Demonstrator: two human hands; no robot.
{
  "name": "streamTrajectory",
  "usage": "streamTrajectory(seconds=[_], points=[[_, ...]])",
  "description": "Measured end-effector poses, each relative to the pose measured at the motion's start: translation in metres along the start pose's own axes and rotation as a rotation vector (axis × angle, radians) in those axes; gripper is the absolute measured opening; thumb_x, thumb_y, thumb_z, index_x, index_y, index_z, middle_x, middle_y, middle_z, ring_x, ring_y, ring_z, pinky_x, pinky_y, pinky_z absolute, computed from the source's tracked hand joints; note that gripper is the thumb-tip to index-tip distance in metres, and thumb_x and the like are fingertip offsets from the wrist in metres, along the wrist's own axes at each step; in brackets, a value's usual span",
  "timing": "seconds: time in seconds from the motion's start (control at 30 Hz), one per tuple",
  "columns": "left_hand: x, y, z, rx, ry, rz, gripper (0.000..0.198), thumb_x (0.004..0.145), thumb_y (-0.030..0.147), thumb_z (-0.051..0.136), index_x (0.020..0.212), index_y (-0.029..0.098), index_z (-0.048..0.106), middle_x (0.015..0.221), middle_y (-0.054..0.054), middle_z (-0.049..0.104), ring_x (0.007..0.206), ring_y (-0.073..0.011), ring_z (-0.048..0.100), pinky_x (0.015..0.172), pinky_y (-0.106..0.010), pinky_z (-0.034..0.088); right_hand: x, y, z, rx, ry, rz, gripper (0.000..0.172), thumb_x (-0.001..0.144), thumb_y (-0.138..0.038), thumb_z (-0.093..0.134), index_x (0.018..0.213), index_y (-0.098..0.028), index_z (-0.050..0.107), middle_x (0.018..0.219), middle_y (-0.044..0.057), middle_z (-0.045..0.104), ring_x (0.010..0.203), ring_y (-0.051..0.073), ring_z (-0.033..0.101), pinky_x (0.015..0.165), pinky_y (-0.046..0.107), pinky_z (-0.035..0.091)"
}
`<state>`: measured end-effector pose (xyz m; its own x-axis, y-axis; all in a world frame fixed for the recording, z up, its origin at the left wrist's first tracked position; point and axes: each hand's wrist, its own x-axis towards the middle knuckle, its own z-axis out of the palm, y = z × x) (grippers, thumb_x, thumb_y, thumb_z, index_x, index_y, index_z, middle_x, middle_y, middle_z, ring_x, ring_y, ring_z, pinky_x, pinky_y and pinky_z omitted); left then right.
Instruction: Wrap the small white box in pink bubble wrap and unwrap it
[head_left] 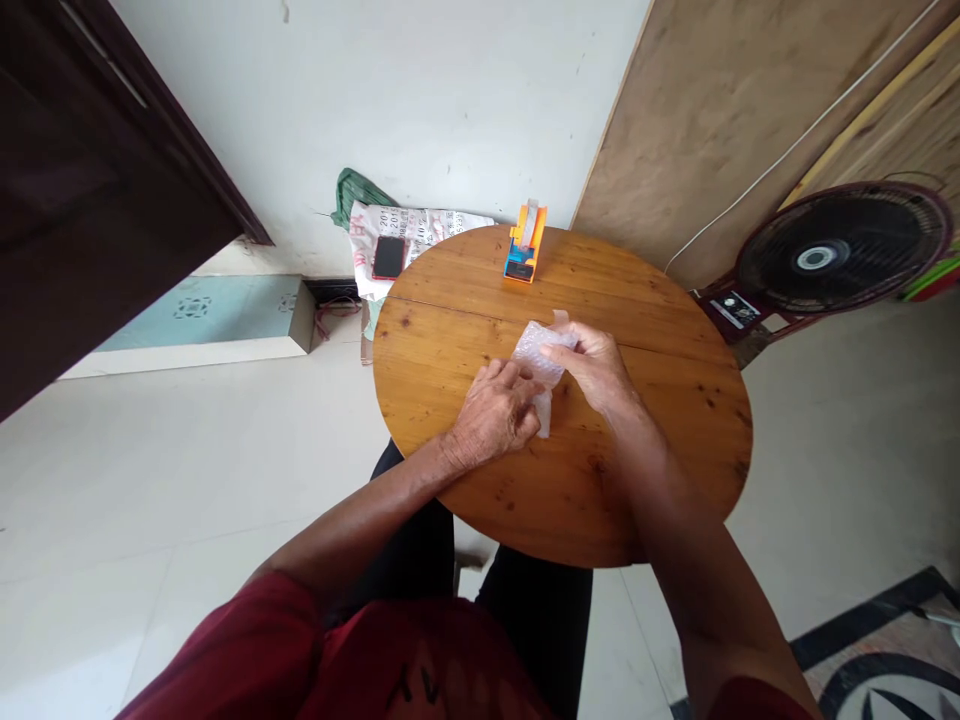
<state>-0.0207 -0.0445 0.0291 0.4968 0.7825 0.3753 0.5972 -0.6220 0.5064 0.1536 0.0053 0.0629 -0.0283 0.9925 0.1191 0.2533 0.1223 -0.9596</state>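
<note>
A small piece of clear bubble wrap (538, 348) is held over the round wooden table, its upper part tilted up and a lower flap hanging toward me. My right hand (598, 368) pinches its upper right edge between thumb and fingers. From the left, my left hand (496, 408) has curled fingers closed on the lower part of the wrap. Whether anything lies inside the wrap is hard to make out. A short strip that looks like tape sticks up behind my right fingertips. Beyond both hands, an orange and blue tape dispenser (523, 245) stands at the table's far edge.
The round wooden table (442, 300) stands close to my legs. Behind its far left edge, a phone (388, 257) lies on a printed white sack (442, 222) with a green bag (360, 195). A black fan (817, 250) is at the right, near a wooden panel.
</note>
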Motion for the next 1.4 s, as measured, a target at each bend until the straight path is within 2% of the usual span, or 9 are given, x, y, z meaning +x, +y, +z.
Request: streamTrajectory(seconds=[0.17,0.3,0.43,0.53,0.63,0.8,1.17,1.3,1.4], points=[[-0.011,0.005,0.009,0.126,0.12,-0.115,0.03,0.088,0.028,0.06,0.114,0.022,0.074,0.121,-0.011,0.061,0.104,-0.029,0.052,0.093,-0.047,0.045,-0.018,-0.005,0.0,0.057,-0.028,-0.056,0.024,0.067,-0.038,0.079,0.072,-0.02,0.064,0.064,-0.005,0.056,0.06,0.01,0.045,0.056,0.025,0.036],[-0.015,0.004,0.016,0.109,0.2,-0.164,0.028,0.086,0.029,0.064,0.112,0.022,0.071,0.118,-0.011,0.059,0.104,-0.0287,0.052,0.092,-0.045,0.046,-0.03,-0.008,0.001,-0.015,-0.047,-0.115,0.02,0.071,-0.037,0.077,0.075,-0.019,0.067,0.065,-0.004,0.06,0.06,0.011,0.049,0.058,0.025,0.038],[-0.016,0.0,0.022,0.019,0.32,-0.233,0.04,0.08,0.032,0.069,0.116,0.016,0.061,0.117,-0.014,0.058,0.11,-0.0298,0.054,0.096,-0.046,0.048,-0.041,-0.008,0.0,-0.054,-0.08,-0.164,0.02,0.074,-0.038,0.077,0.078,-0.02,0.069,0.075,0.0,0.069,0.066,0.014,0.057,0.061,0.027,0.045],[-0.016,-0.007,0.026,-0.089,0.376,-0.238,0.063,0.076,0.037,0.073,0.13,0.014,0.05,0.129,-0.017,0.054,0.121,-0.0313,0.053,0.103,-0.047,0.048,-0.047,-0.006,0.0,-0.081,-0.093,-0.198,0.019,0.075,-0.038,0.077,0.082,-0.021,0.072,0.083,0.003,0.074,0.071,0.017,0.064,0.064,0.029,0.05],[-0.015,-0.011,0.027,-0.2,0.31,-0.223,0.067,0.08,0.035,0.07,0.138,0.016,0.045,0.136,-0.016,0.054,0.126,-0.0296,0.054,0.107,-0.045,0.048,-0.054,-0.005,0.0,-0.123,-0.085,-0.199,0.018,0.078,-0.037,0.077,0.088,-0.022,0.074,0.088,0.003,0.077,0.072,0.018,0.067,0.065,0.031,0.053],[-0.014,-0.009,0.022,-0.3,0.182,-0.279,0.034,0.084,0.026,0.066,0.117,0.02,0.059,0.117,-0.009,0.064,0.107,-0.0228,0.064,0.095,-0.037,0.053,-0.07,-0.009,0.005,-0.16,-0.084,-0.215,0.007,0.085,-0.031,0.071,0.086,-0.024,0.072,0.096,0.002,0.078,0.082,0.019,0.072,0.075,0.032,0.056],[-0.016,-0.005,0.02,-0.337,0.188,-0.244,0.017,0.086,0.026,0.065,0.1,0.021,0.056,0.1,-0.004,0.058,0.084,-0.0158,0.059,0.076,-0.028,0.049,-0.109,0.007,0.033,-0.275,0.121,-0.406,0.009,0.096,-0.021,0.061,0.091,-0.026,0.067,0.116,0.005,0.077,0.113,0.02,0.071,0.099,0.037,0.056],[-0.014,-0.008,0.019,-0.325,0.181,-0.222,0.012,0.086,0.022,0.061,0.096,0.021,0.054,0.102,-0.005,0.06,0.087,-0.0165,0.059,0.078,-0.029,0.05,-0.109,0.011,0.033,-0.292,0.121,-0.449,0.011,0.097,-0.02,0.058,0.094,-0.025,0.067,0.118,0.006,0.077,0.114,0.02,0.071,0.102,0.038,0.055],[-0.016,-0.014,0.01,-0.358,0.115,-0.128,0.012,0.087,0.021,0.059,0.098,0.021,0.054,0.104,-0.007,0.063,0.093,-0.0192,0.063,0.084,-0.033,0.052,-0.108,0.016,0.033,-0.317,0.121,-0.503,0.011,0.096,-0.018,0.057,0.095,-0.025,0.067,0.118,0.007,0.076,0.115,0.021,0.071,0.103,0.04,0.056]])
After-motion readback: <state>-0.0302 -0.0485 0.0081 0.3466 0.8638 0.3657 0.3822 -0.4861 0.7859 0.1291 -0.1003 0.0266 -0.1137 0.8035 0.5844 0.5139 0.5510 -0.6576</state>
